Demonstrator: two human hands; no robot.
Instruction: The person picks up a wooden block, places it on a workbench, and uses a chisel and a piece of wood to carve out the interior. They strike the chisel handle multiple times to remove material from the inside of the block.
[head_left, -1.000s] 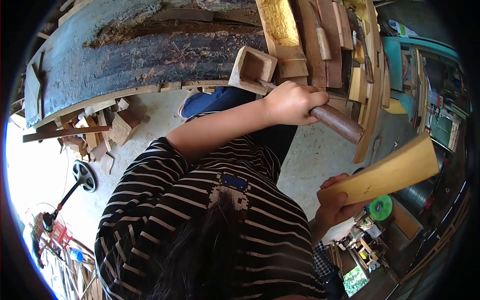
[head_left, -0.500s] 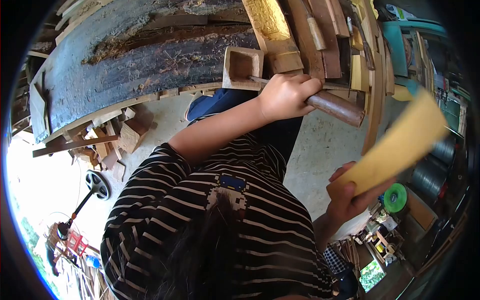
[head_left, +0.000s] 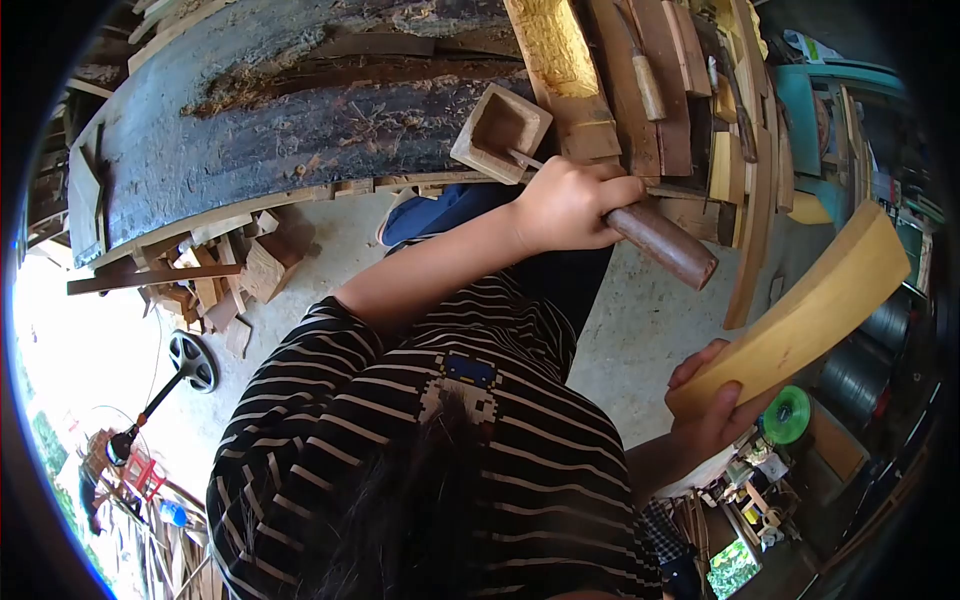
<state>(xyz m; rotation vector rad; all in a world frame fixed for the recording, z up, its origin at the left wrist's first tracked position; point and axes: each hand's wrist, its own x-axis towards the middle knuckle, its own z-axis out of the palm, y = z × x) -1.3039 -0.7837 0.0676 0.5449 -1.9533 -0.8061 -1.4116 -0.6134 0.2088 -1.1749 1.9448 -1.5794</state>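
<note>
My left hand point(head_left: 572, 206) is closed round a chisel point(head_left: 664, 246); its dark wooden handle sticks out to the right. The thin metal blade reaches into the hollow of a small square wooden box point(head_left: 532, 122), which sits tilted at the edge of the dark workbench. My right hand point(head_left: 712, 400) grips the narrow end of a long, flat, yellowish wooden mallet point(head_left: 810, 310). It is raised to the lower right of the chisel handle, apart from it.
The worn dark workbench point(head_left: 240, 160) runs across the top left. A carved yellow wooden trough point(head_left: 556, 50), another wooden-handled tool point(head_left: 648, 88) and several planks lie at the right. Wood offcuts point(head_left: 265, 268) are piled on the floor at left. A green roll point(head_left: 786, 414) is at lower right.
The wooden box has turned on the bench edge. The chisel's handle end has swung a little downward in view. The mallet, blurred before, is now sharp and slightly lower and farther right.
</note>
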